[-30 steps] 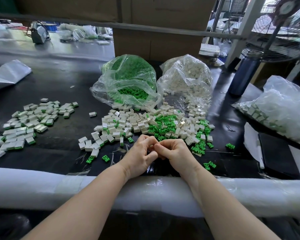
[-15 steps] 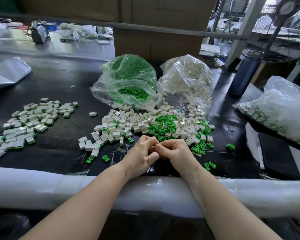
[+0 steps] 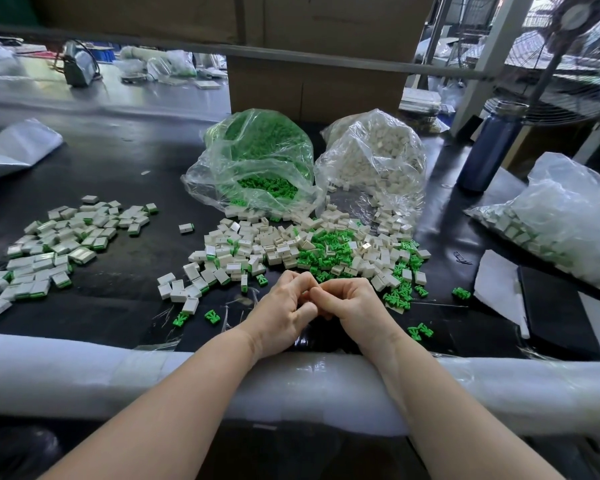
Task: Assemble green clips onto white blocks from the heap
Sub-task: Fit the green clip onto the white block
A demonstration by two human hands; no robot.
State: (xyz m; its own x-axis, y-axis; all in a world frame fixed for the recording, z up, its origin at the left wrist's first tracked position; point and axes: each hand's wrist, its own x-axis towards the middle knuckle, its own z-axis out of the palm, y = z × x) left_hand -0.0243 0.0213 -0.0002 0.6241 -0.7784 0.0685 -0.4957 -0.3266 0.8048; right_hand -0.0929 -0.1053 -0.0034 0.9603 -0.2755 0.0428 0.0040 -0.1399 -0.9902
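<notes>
Hands, left (image 3: 284,306) and right (image 3: 352,303), fingertips curled together on a part we cannot see, just before the heap (image 3: 291,247); we judge its blocks and clips light, stiff, best pinched by their sides.

left hand (image 3: 282,311) | right hand (image 3: 354,306) | curled, fingertips together | before heap (image 3: 309,251)

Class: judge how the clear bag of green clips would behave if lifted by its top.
The bag of green clips is thin, crinkled film, so probably floppy. Its mouth gapes toward the heap, so clips would likely spill. It looks full, so probably saggy.
</notes>
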